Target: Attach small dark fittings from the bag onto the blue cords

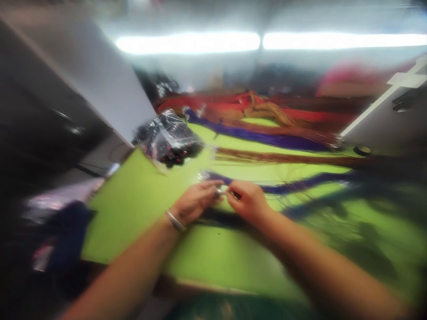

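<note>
A green table top (140, 209) carries a clear plastic bag (168, 138) of dark items near its far left corner, a red hair bundle (300, 114), a purple hair bundle (267, 138) and a brown hair bundle (283, 158) laid side by side, and a dark tape roll (362, 150) at the right edge.

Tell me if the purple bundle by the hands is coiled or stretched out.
Stretched out: the purple bundle lies long and straight across the green table.
</note>
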`<move>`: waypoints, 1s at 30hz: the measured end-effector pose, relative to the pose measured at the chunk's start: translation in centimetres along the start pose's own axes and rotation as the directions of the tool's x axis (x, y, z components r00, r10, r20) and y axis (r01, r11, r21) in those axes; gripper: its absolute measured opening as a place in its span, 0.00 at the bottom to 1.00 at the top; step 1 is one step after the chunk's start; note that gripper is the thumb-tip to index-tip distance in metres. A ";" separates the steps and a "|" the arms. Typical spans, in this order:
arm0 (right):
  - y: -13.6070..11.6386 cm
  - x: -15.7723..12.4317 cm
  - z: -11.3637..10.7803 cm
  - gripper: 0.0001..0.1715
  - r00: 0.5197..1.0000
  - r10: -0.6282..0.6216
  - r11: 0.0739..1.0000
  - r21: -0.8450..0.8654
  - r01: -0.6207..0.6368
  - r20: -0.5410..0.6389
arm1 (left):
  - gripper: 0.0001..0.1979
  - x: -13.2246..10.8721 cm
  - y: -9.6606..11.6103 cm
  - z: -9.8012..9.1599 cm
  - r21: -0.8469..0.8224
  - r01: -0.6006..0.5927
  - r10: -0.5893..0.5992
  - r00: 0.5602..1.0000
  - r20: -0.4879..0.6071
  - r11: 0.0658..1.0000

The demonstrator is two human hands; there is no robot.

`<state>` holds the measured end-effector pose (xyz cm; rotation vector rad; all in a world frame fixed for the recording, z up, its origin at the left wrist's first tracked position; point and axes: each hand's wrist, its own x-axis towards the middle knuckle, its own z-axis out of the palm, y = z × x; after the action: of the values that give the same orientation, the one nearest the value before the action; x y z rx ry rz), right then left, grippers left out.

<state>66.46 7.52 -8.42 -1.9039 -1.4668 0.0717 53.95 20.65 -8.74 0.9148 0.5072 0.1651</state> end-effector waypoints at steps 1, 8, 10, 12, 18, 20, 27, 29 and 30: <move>0.1 0.0 0.1 0.09 1.000 -0.026 0.999 -0.032 0.026 0.004 | 0.15 0.0 0.0 0.1 0.000 -0.002 0.002 1.000 0.001 1.000; 0.2 -0.2 0.0 0.13 0.984 -0.179 0.941 -0.289 0.174 0.008 | 0.15 0.0 -0.1 0.2 -0.007 -0.002 0.002 1.000 -0.021 1.000; 0.1 -0.2 -0.2 0.14 0.979 -0.202 0.922 -0.337 0.190 -0.002 | 0.15 0.0 0.0 0.3 0.000 0.000 0.000 0.999 -0.037 1.000; 0.0 -0.2 -0.3 0.14 0.974 -0.225 0.911 -0.359 0.204 -0.019 | 0.15 0.0 0.1 0.4 0.008 0.004 -0.003 0.999 -0.051 1.000; 0.1 -0.2 -0.1 0.14 0.918 -0.377 0.853 -0.434 0.291 -0.125 | 0.18 -0.2 0.0 0.8 0.102 -0.043 0.051 0.995 -0.087 0.994; 0.1 -0.3 0.2 0.14 0.902 -0.413 0.832 -0.455 0.319 -0.123 | 0.18 -0.3 -0.1 0.9 0.162 -0.073 0.093 0.988 -0.119 0.984; 0.0 -0.5 0.8 0.11 0.957 -0.261 0.952 -0.199 0.233 -0.126 | 0.18 -0.4 -0.3 1.1 0.138 -0.053 0.066 0.994 -0.092 0.989; -0.2 -0.4 0.6 0.08 0.974 -0.180 0.983 -0.043 0.176 -0.141 | 0.17 -0.3 -0.2 1.0 0.091 -0.047 0.054 0.996 -0.076 0.995; -0.3 -0.4 0.4 0.06 0.979 -0.142 0.989 0.020 0.146 -0.147 | 0.17 -0.3 -0.2 1.0 0.074 -0.044 0.050 0.996 -0.077 0.996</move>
<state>65.89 7.39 -8.71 -1.7351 -1.4905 -0.1095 54.17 19.68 -8.28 0.9944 0.5680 0.2274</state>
